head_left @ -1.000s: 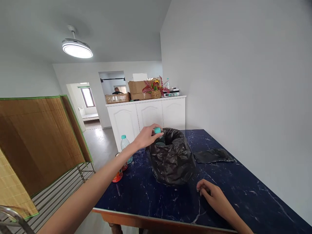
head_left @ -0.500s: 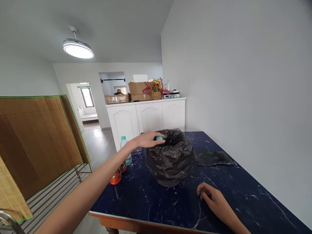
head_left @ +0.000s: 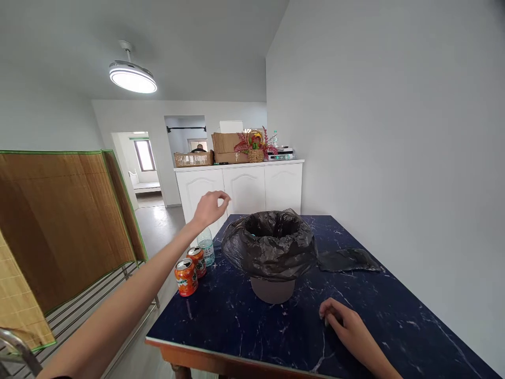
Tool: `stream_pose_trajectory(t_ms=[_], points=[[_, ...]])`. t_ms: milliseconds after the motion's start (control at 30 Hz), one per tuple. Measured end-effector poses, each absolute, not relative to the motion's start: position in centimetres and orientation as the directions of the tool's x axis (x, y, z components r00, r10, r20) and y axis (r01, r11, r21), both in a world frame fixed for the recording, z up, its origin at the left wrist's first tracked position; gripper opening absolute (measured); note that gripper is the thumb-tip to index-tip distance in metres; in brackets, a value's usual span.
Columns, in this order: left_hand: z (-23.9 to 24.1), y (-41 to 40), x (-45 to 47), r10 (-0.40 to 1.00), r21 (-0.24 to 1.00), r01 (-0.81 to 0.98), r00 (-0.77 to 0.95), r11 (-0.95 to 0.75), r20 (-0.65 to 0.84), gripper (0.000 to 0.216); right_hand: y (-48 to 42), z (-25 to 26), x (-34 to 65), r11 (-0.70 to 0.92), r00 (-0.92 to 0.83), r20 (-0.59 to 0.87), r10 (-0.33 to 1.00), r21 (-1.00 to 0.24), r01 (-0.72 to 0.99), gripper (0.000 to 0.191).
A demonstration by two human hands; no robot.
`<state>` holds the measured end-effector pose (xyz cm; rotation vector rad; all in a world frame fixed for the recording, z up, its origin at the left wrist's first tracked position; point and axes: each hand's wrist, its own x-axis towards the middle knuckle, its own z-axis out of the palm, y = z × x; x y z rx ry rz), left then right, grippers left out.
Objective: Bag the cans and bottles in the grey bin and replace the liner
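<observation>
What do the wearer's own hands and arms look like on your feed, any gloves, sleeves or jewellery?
The left hand and right hand are ungloved, with no ring or watch visible. The left forearm and right forearm look slender and bare. A dark edge shows low on the left; sleeve or band, I can't tell.

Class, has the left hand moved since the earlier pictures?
Yes: the left hand has moved left and upward against the white cabinet.
</observation>
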<state>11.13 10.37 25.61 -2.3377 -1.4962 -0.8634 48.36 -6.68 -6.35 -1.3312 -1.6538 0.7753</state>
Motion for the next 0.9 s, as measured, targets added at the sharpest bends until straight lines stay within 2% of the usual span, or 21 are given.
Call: stream_pose_trajectory(t_ms=[100, 233, 400, 533, 633, 733, 767, 833, 900], points=[[23.8, 11.9, 7.5, 0.788, 0.133, 0.951, 0.147, -0.278, 0.598, 0.039, -6.6, -6.6, 48.5, 0.246, -0.076, 0.238, 0.968, -0.858, 0.451, 0.023], [20.3, 13.6, 4.3, 0.859, 0.186, 0.976, 0.004, -0.115, 0.511, 0.042, -6.6, -6.5, 48.5, 0.245, -0.085, 0.233, 0.969, -0.853, 0.461, 0.022], [17.1, 14.1, 3.7, 0.906, 0.279, 0.956, -0.035, -0.093, 0.422, 0.038, -6.6, -6.3, 48.4, 0.239, -0.07, 0.235, 0.97, -0.848, 0.473, 0.021], [18.0, 13.3, 4.8, 0.834, 0.339, 0.912, 0.006, -0.232, 0.552, 0.038, -6.6, -6.4, 48.3, 0.248, -0.067, 0.247, 0.967, -0.843, 0.477, 0.021], [21.4, 11.9, 6.1, 0.696, 0.361, 0.848, 0.014, -0.389, 0.718, 0.043, -6.6, -6.4, 48.4, 0.235, -0.066, 0.233, 0.97, -0.844, 0.483, 0.022], [25.5, 9.4, 8.4, 0.552, 0.345, 0.764, 0.017, -0.545, 0.834, 0.04, -6.6, -6.5, 48.5, 0.241, -0.065, 0.24, 0.969, -0.842, 0.482, 0.021], [26.7, 8.3, 9.4, 0.503, 0.333, 0.722, 0.024, -0.607, 0.864, 0.038, -6.6, -6.6, 48.5, 0.246, -0.064, 0.246, 0.967, -0.841, 0.481, 0.021], [28.2, 6.1, 11.8, 0.434, 0.341, 0.489, 0.086, -0.803, 0.897, 0.034, -6.5, -6.8, 48.6, 0.246, -0.064, 0.246, 0.967, -0.841, 0.482, 0.021], [28.5, 4.2, 14.2, 0.48, 0.388, 0.34, 0.25, -0.857, 0.841, 0.03, -6.4, -6.9, 48.6, 0.229, -0.065, 0.226, 0.972, -0.844, 0.485, 0.022]])
